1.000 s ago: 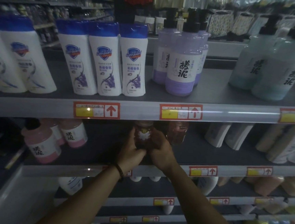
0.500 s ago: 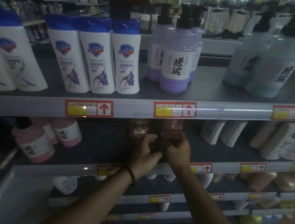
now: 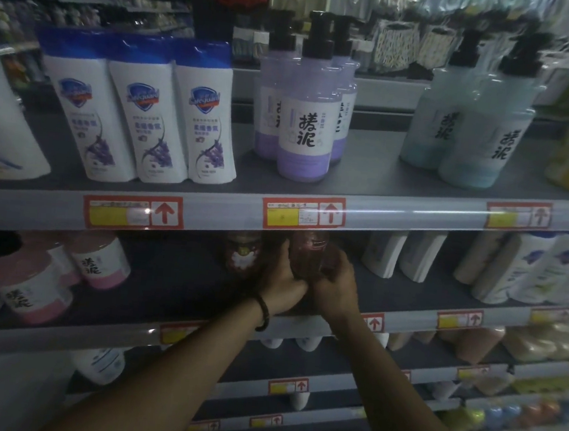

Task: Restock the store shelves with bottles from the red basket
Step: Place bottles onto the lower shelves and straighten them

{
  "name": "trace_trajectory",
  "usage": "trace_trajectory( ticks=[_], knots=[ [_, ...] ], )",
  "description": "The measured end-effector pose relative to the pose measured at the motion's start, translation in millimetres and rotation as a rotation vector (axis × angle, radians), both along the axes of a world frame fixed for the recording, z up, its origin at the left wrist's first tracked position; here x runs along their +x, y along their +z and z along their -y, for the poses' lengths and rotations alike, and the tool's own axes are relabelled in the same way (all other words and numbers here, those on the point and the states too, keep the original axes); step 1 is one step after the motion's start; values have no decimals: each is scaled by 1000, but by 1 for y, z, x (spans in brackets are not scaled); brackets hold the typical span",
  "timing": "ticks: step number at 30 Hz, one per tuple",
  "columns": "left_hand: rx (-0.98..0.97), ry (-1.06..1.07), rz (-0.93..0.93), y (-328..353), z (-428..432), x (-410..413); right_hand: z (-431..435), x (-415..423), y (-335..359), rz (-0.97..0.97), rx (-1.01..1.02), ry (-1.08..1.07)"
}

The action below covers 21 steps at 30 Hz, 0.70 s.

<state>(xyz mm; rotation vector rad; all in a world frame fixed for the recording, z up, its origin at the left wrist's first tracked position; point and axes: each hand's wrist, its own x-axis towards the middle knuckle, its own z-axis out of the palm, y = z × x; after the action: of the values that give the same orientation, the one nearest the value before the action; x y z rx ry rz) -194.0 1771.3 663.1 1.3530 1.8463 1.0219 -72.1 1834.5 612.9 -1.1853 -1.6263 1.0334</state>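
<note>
I am holding the reddish-brown bottle [image 3: 307, 251] at the second shelf [image 3: 174, 284], just right of a matching bottle [image 3: 242, 254], with my left hand [image 3: 284, 285] and right hand [image 3: 335, 286] both curled around its lower body. It is standing upright, long axis vertical, with its top pointing up and hidden behind the price rail [image 3: 214, 214]. I am judging it to be stiff, smooth plastic, fairly heavy with liquid, so I am favouring a grip low on the body.

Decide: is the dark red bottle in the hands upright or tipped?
Upright: the dark red bottle stands vertical, left hand and right hand gripping its lower part.
</note>
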Motion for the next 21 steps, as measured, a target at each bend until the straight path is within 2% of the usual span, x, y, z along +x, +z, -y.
trace_trajectory(
  ticks=[11, 21],
  knots=[
    [57, 26, 6, -2, 8, 15, 3, 13, 11, 5, 55, 111],
    [85, 67, 34, -15, 18, 17, -2, 9, 12, -3, -3, 153]
  ],
)
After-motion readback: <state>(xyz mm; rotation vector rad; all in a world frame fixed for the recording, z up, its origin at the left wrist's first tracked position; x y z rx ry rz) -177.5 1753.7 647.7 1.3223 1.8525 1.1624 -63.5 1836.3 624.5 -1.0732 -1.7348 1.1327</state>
